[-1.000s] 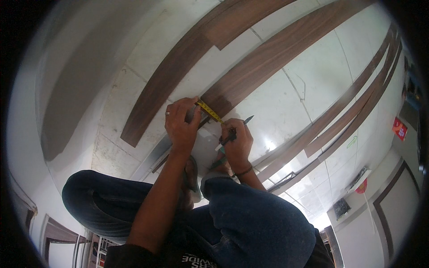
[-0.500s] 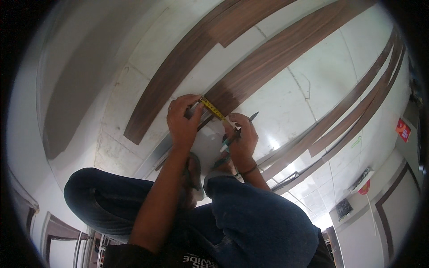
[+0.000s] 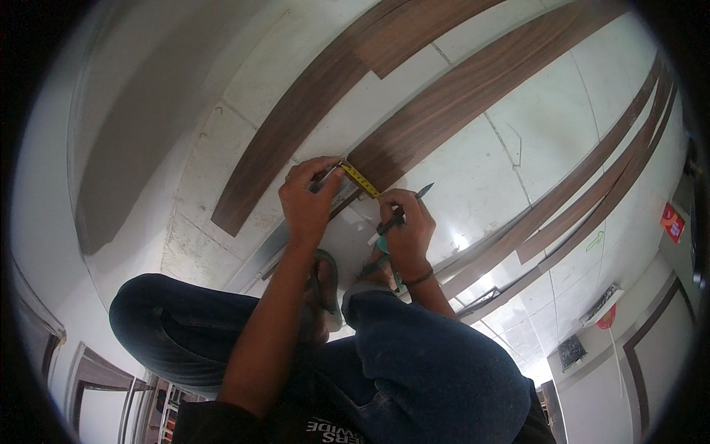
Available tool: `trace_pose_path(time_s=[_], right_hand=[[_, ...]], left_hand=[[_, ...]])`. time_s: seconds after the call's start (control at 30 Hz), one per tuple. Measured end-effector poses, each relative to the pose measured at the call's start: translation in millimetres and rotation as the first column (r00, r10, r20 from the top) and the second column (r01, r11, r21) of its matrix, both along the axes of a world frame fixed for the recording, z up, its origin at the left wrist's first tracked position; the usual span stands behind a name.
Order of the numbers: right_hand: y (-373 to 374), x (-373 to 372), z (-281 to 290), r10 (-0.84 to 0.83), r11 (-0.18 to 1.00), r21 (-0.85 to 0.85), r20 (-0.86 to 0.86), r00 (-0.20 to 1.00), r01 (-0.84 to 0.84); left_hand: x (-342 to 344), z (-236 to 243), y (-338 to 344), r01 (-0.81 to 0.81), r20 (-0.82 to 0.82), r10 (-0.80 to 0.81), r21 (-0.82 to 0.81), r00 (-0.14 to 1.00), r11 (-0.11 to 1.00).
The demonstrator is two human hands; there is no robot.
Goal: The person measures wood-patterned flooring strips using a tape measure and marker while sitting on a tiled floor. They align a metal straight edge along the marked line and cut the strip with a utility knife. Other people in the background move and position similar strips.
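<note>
A yellow tape-measure blade (image 3: pixel 360 180) spans the near end of a dark brown wood-grain plank (image 3: pixel 444 107). My left hand (image 3: pixel 307 200) is closed around the tape at its left end, thumb and fingertips by the plank's left corner; a dark and silvery part shows between them. At the tape's other end, my right hand (image 3: pixel 408 226) is closed, its fingertips touching the blade near the plank's right corner. A dark pen (image 3: pixel 424 191) is gripped in that hand, one end pointing away and a whitish end toward me. Beneath the hands lies a grey strip (image 3: pixel 277 244).
Further brown planks (image 3: pixel 277 140) lie end to end on the left. Several long narrow brown strips (image 3: pixel 562 203) curve along the right. Pale tiled floor (image 3: pixel 510 140) shows between them. My sandalled foot (image 3: pixel 325 285) and bent knees are close below my hands.
My right fingers have drawn together at the tape's right end, with the pen still held. The left hand keeps its hold. The whole view has shifted slightly.
</note>
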State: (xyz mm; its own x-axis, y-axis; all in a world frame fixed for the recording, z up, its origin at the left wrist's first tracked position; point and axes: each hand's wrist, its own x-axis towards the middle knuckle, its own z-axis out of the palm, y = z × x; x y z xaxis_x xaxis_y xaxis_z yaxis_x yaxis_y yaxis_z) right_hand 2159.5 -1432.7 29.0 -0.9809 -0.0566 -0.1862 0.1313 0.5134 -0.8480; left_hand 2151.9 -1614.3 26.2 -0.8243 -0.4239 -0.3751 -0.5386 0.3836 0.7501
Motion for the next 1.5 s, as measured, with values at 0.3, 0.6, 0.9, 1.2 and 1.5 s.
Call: trace_pose_path(time_s=[0.3, 0.6, 0.9, 1.2, 1.5], right_hand=[[1.1, -3.2, 1.1, 0.024, 1.0, -0.001, -0.01, 1.0, -0.024], [5.4, 3.8, -1.7, -0.003, 0.991, 0.132, -0.137, 0.991, 0.022], [3.5, 19.5, 9.6, 0.043, 0.998, -0.039, -0.013, 0.999, -0.043], [5.0, 11.1, 2.3, 0.139, 0.99, 0.018, -0.169, 0.976, -0.138], [5.8, 6.9, 9.5, 0.137, 0.991, 0.02, -0.143, 0.98, -0.136]], left_hand=[[0.0, -0.5, 1.0, 0.008, -0.047, -0.007, 0.018, 0.999, 1.0], [-2.0, -0.8, 1.0, 0.031, -0.024, -0.032, -0.001, 0.999, 1.0], [-1.2, -3.5, 0.2, -0.017, -0.089, 0.021, 0.053, 0.996, 0.998], [-2.2, -1.5, -0.8, -0.014, -0.086, 0.02, 0.065, 0.996, 0.998], [-3.8, -0.9, 0.5, -0.005, -0.068, 0.01, 0.062, 0.998, 0.998]])
